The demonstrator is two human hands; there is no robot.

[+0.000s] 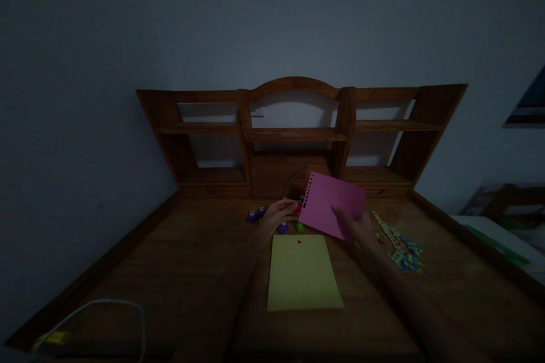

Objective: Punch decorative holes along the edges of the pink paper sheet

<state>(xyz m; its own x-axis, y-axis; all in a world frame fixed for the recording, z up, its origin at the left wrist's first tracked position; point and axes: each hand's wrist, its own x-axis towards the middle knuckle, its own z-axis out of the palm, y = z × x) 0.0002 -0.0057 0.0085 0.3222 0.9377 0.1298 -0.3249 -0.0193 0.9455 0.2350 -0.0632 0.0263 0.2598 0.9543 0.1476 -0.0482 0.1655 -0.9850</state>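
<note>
My right hand (357,227) holds a pink sheet of paper (334,201), tilted above the table, with the thumb on its face. A row of holes runs down the sheet's left edge. At that edge, the fingers of my left hand (279,214) close around a small red craft punch (298,206), partly hidden by the fingers and paper. Near the left hand lie a purple craft punch (283,228), another purple punch (251,216) and a green one (300,227). Below the hands, a yellow sheet (304,275) lies flat with a tiny red piece (299,241) near its top.
A wooden shelf unit (296,135) stands along the table's back edge. Small yellow and blue pieces (406,255) lie scattered on the right of the wooden table (183,261). A white cable (114,301) loops at the front left, near a yellow object (57,338).
</note>
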